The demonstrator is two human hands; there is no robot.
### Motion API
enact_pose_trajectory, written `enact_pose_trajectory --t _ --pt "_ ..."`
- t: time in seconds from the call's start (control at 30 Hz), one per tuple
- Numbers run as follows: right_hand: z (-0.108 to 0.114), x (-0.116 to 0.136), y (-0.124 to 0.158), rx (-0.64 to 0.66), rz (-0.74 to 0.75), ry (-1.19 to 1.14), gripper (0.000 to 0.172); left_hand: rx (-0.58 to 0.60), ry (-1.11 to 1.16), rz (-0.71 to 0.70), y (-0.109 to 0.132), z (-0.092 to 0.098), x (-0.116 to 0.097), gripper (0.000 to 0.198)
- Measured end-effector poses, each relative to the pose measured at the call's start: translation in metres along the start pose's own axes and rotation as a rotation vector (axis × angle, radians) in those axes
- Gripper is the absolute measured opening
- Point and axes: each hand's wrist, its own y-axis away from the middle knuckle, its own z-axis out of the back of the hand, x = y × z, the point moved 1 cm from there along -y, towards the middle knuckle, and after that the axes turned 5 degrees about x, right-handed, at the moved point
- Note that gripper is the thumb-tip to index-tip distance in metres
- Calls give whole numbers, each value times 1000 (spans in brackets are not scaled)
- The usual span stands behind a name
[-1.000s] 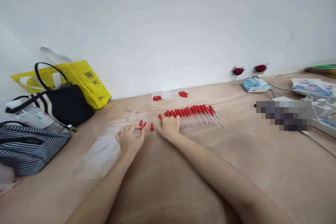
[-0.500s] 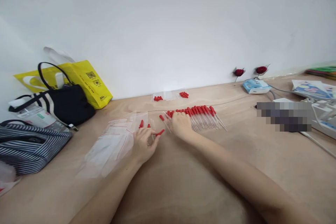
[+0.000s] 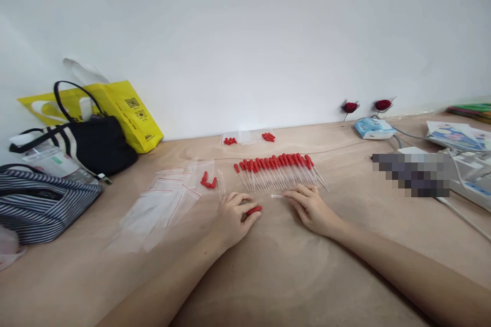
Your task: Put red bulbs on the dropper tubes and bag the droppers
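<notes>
Between the thumb and fingers of my left hand [image 3: 233,219] is a red rubber dropper bulb [image 3: 253,210]. My right hand [image 3: 314,212] pinches a clear glass dropper tube [image 3: 276,196], its free end pointing left toward the bulb; tube and bulb are apart. Just beyond my hands, several droppers with red bulbs [image 3: 284,163] lie side by side in a row, thin tips toward me. Left of the row are a few loose clear tubes [image 3: 220,183] and three loose red bulbs [image 3: 209,184]. Flat clear zip bags [image 3: 153,209] overlap to the left of my left hand.
Against the wall lies a clear bag [image 3: 247,136] with red bulbs at both ends. A striped pouch [image 3: 49,204], a black bag [image 3: 102,145] and a yellow bag [image 3: 141,122] crowd the left. On the right are a tissue pack [image 3: 374,127], cables and papers [image 3: 456,133].
My right hand has come from the row's left end toward the right and nearer me, now with a glass tube. The left hand has shifted right and nearer with the red bulb.
</notes>
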Motion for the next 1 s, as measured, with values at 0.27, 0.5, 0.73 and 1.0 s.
enact_pose_trajectory --t 0.27,0.5,0.73,1.0 --pt "-4 17 -4 -13 -21 -107 21 -14 3 36 -6 -5 -11 13" --pt "-5 30 -2 -20 26 -105 20 -17 62 43 -5 -4 -11 11" --pt "-6 34 -3 -51 -11 -155 19 -19 147 83 -6 -1 -10 11" --pt "-7 39 -1 -65 23 -165 19 -62 184 87 -6 -1 -11 14"
